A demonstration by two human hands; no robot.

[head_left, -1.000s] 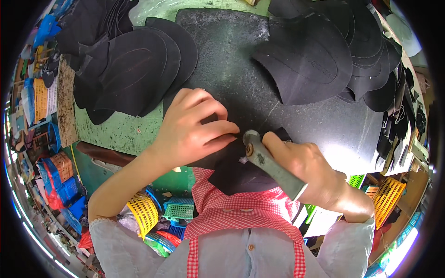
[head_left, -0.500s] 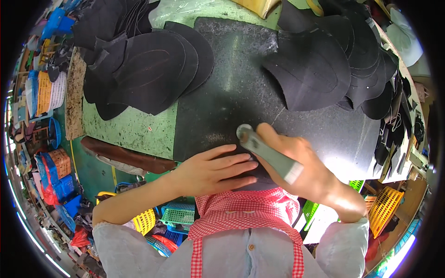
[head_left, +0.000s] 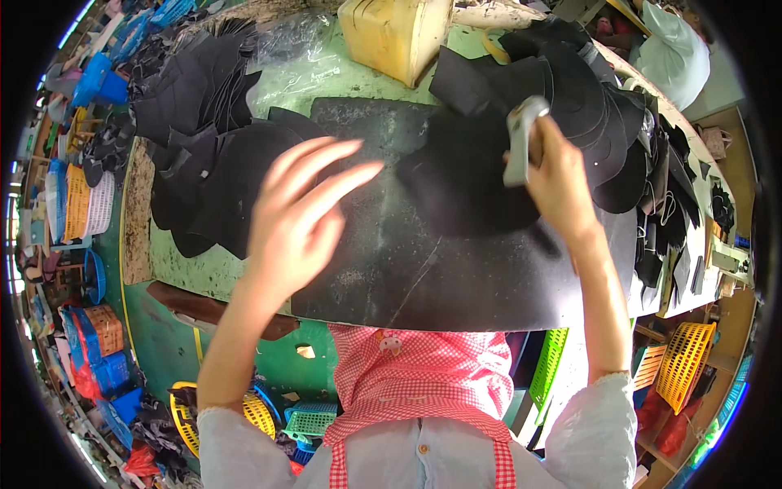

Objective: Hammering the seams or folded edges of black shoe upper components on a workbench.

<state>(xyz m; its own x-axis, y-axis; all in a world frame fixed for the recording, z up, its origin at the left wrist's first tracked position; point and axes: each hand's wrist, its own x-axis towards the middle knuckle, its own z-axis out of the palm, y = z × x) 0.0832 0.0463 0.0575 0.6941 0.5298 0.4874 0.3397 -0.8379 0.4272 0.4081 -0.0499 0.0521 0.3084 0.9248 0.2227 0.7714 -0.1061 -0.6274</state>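
Head view showed both hands had lifted off the near mat edge: left hand hovered fingers spread, empty, while right hand, grip closed on the grey metal hand tool, reached the stack of black curved cap-brim pieces across the black rubber cutting mat on the green surface.

I stood in a small cutting workshop: my green worktop carried a black cutting mat, stacks of black cut pieces and a yellow foam block, with plastic baskets around.
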